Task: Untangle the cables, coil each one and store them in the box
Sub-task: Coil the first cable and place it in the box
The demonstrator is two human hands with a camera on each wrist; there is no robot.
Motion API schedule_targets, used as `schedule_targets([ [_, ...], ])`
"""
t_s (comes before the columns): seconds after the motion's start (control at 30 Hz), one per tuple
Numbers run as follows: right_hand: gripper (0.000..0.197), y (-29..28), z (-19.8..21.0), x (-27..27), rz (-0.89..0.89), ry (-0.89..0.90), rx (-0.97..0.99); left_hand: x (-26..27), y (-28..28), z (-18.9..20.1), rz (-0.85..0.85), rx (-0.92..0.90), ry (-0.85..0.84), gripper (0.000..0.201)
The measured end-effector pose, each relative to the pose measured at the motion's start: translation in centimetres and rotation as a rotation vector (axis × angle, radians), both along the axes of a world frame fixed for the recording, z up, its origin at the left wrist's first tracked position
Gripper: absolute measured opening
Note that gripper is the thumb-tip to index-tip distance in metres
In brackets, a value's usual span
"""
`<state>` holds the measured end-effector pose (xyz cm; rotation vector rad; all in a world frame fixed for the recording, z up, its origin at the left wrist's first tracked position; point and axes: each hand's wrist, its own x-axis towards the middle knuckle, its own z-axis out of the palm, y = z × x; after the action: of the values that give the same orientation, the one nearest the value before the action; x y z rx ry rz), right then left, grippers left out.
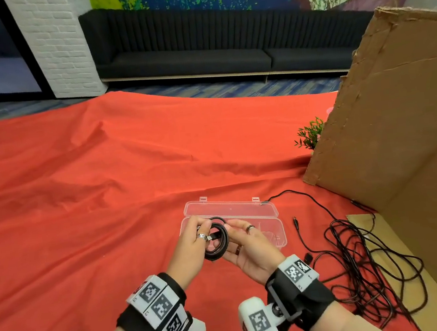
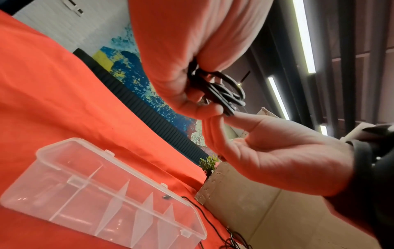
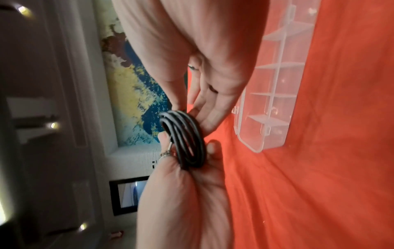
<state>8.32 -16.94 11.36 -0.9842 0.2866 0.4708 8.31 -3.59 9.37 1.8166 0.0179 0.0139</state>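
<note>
A small coil of black cable (image 1: 216,256) hangs in the air just in front of the open clear plastic box (image 1: 280,236). My left hand (image 1: 204,228) grips the coil's left side, with a metal plug lying by its ringed finger. My right hand (image 1: 229,230) is palm up and pinches the coil's right edge between thumb and fingers. The left wrist view shows the coil (image 2: 221,91) under my left hand, with the right thumb on its lower end. The right wrist view shows the coil (image 3: 185,139) held between both hands. A loose tangle of thin black cable (image 1: 359,266) lies to the right.
A red cloth (image 1: 104,178) covers the table. The box (image 2: 70,198) has several divided compartments and its lid lies folded back. A tall cardboard panel (image 1: 397,117) stands at the right, with a small green plant (image 1: 310,134) behind it. A small black piece (image 1: 307,257) lies near my right wrist.
</note>
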Motion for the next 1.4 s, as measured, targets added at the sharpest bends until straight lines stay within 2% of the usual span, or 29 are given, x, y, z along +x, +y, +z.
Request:
schedule_targets([
  [0.07, 0.015, 0.0, -0.4, 0.1, 0.033, -0.063, -0.103, 0.0, 0.3, -0.5, 0.013, -0.025, 0.029, 0.019],
  [0.13, 0.008, 0.2, -0.4, 0.1, 0.100, -0.141, -0.199, -0.1, 0.5, -0.8, 0.024, -0.071, 0.036, 0.013],
  [0.17, 0.013, 0.2, -0.4, 0.1, 0.137, -0.169, -0.217, -0.2, 0.6, -0.9, 0.017, -0.092, 0.046, 0.012],
  [0.23, 0.020, 0.1, -0.1, 0.2, 0.242, -0.219, -0.241, -0.2, 0.9, -0.9, -0.027, -0.116, 0.070, 0.025],
  [0.33, 0.008, -0.1, 0.1, 0.2, 0.365, -0.274, -0.287, -0.3, 1.5, -1.0, -0.142, -0.384, 0.273, 0.028],
  [0.4, 0.021, 0.1, -0.1, 0.2, 0.407, -0.282, -0.320, -0.6, 2.2, -1.2, -0.208, -0.544, 0.397, 0.029],
  [0.53, 0.040, 0.1, -0.3, 0.1, 0.457, -0.223, -0.280, -1.1, 3.0, -1.2, -0.309, -0.538, 0.411, 0.028],
  [0.6, 0.032, 0.1, -0.9, 0.2, 0.444, -0.168, -0.225, -1.2, 3.1, -1.0, -0.367, -0.557, 0.423, 0.030],
  [0.67, 0.015, 0.2, -1.6, 0.2, 0.416, -0.098, -0.171, -1.2, 3.2, -0.9, -0.400, -0.575, 0.431, 0.030],
  [0.77, 0.006, 0.4, -2.1, 0.0, 0.377, -0.066, -0.181, -1.1, 3.1, -1.4, -0.340, -0.518, 0.403, 0.022],
  [0.8, 0.009, 0.5, -2.1, -0.1, 0.371, -0.080, -0.219, -1.0, 3.0, -1.7, -0.297, -0.484, 0.387, 0.020],
  [0.93, 0.009, 0.4, -1.8, -0.3, 0.483, -0.242, -0.477, -0.7, 2.6, -2.6, -0.148, -0.431, 0.352, 0.018],
  [1.0, 0.024, 0.0, -2.0, 0.0, 0.548, -0.345, -0.641, -0.6, 2.5, -2.7, -0.095, -0.421, 0.342, 0.019],
  [1.07, 0.037, -0.8, -2.3, 0.8, 0.526, -0.452, -0.822, -0.6, 2.7, -2.9, -0.040, -0.411, 0.342, 0.020],
  [1.13, 0.050, -1.7, -3.5, 2.0, 0.540, -0.548, -1.226, -0.6, 3.0, -3.3, 0.007, -0.411, 0.364, 0.020],
  [1.2, 0.053, -2.4, -5.3, 2.8, 0.681, -0.596, -1.650, -0.7, 3.3, -3.8, 0.039, -0.399, 0.391, 0.019],
  [1.23, 0.050, -2.6, -6.1, 3.1, 0.773, -0.582, -1.766, -0.6, 3.4, -4.1, 0.050, -0.386, 0.401, 0.019],
  [1.3, 0.052, -2.7, -7.1, 3.2, 0.889, -0.555, -1.852, -0.6, 3.6, -4.6, 0.066, -0.359, 0.412, 0.019],
  [1.4, 0.051, -2.8, -7.3, 3.1, 0.935, -0.642, -1.958, -0.3, 3.8, -5.1, 0.090, -0.323, 0.416, 0.019],
])
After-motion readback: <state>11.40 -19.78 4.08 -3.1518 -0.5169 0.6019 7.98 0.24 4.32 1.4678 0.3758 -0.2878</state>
